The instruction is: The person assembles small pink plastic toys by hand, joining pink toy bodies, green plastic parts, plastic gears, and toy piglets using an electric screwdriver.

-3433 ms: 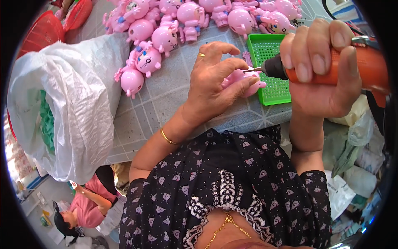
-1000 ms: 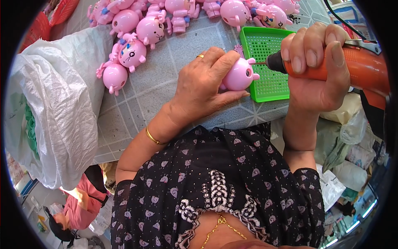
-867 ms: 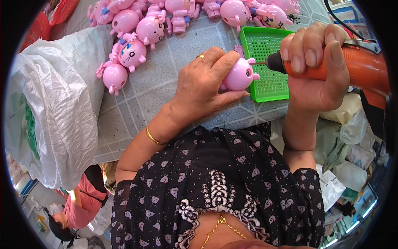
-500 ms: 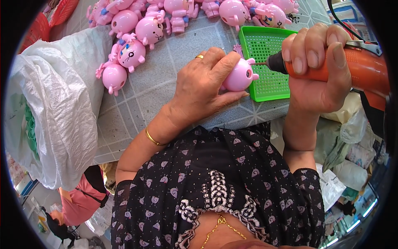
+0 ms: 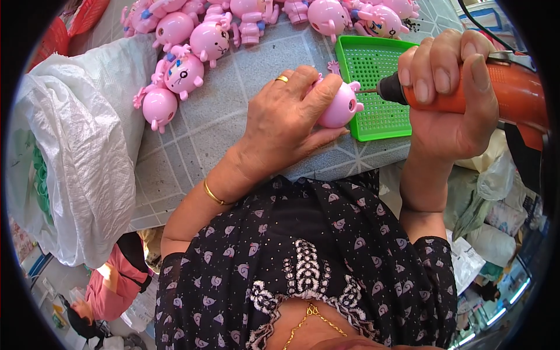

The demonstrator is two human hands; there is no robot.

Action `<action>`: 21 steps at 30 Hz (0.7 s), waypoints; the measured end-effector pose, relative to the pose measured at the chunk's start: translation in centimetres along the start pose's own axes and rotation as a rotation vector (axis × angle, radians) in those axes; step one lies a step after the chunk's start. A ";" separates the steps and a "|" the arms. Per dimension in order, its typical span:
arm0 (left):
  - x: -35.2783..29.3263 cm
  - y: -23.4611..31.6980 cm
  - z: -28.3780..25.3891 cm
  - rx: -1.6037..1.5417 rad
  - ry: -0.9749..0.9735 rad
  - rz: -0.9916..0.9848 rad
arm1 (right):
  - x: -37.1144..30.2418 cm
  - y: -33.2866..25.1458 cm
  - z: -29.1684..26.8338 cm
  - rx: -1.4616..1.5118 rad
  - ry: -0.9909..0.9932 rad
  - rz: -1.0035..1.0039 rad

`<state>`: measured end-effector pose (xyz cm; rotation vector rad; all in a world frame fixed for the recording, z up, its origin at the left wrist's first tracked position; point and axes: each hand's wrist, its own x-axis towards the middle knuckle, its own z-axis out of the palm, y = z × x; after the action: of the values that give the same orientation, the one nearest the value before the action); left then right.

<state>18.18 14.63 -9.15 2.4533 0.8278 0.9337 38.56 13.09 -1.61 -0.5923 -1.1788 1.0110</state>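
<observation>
My left hand (image 5: 291,111) is wrapped around a shiny pink toy figure (image 5: 336,111), its round head pointing right with two small ears. A small hand of the toy shows above its head, while most of the body is hidden under my fingers. My right hand (image 5: 449,93) grips an orange electric screwdriver (image 5: 508,96) with a black nose. Its thin bit (image 5: 367,91) points left and meets the toy's head beside the upper ear, or very nearly; I cannot tell how deep it sits. Behind the bit lies a green perforated tray (image 5: 380,133) holding small shiny pieces.
Several pink toys (image 5: 210,41) lie heaped along the far side of the grey table (image 5: 221,114), with more at the left. A white woven sack (image 5: 87,157) covers the table's left end, near red baskets (image 5: 52,44). Another person (image 5: 119,280) is at lower left. A black cable (image 5: 484,32) runs at upper right.
The screwdriver and my right hand have shifted slightly right. The toy's head has turned a little in my left hand, which keeps its hold.
</observation>
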 end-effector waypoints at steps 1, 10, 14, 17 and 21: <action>0.1 0.1 0.0 0.014 0.001 0.008 | 0.0 -0.1 -0.1 -0.003 0.001 0.000; -0.1 -0.2 0.1 -0.006 -0.011 -0.008 | 0.0 -1.3 -0.7 0.046 -0.032 0.012; 0.3 -0.5 -0.1 -0.005 -0.024 -0.035 | 0.0 -1.4 -0.6 0.117 -0.053 0.025; 0.6 -0.8 0.2 -0.106 0.060 0.004 | 0.0 -1.2 -0.3 0.131 -0.082 0.026; 0.7 -1.2 0.6 -0.193 0.162 0.042 | 0.2 -0.9 0.1 0.178 -0.120 0.033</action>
<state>18.53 15.87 -9.91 2.2603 0.7037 1.1822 38.78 12.82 -0.76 -0.4165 -1.1717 1.1791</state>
